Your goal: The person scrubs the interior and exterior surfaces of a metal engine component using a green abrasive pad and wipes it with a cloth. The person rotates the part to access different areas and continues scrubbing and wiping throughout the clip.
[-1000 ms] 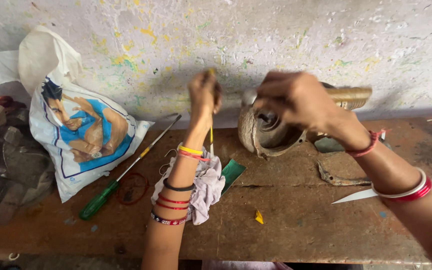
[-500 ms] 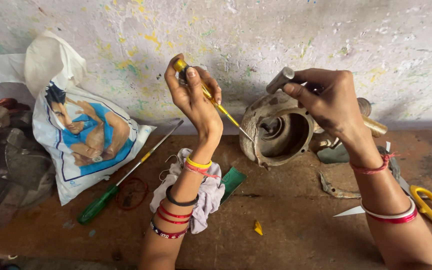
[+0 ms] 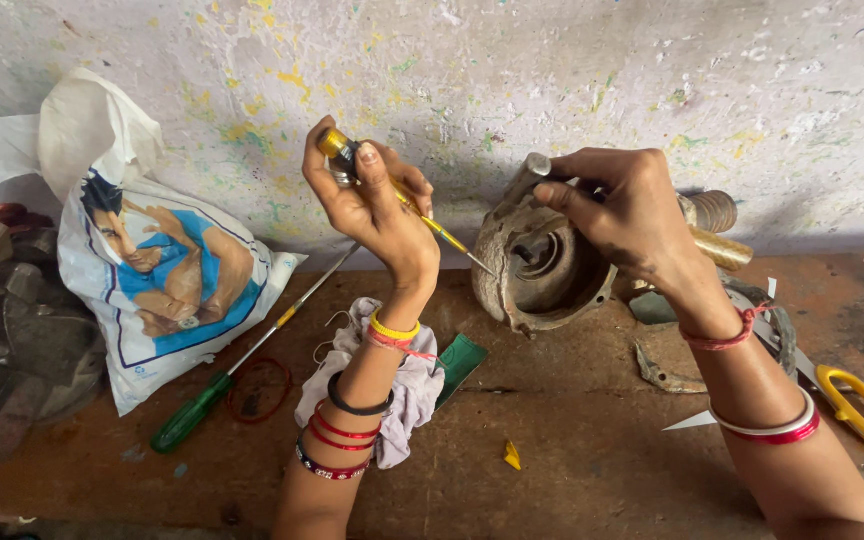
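At the centre of the frame the left hand has a closed grip on a slim yellow-handled screwdriver, its tip at the rim of a round, rusty metal motor housing. The right hand clamps that housing, tilted on the brown wooden desk. The step in hand looks like probing inside; the tip needs steady aim. The wall stands close behind. A crumpled pale rag lies below, a green-handled screwdriver to the left.
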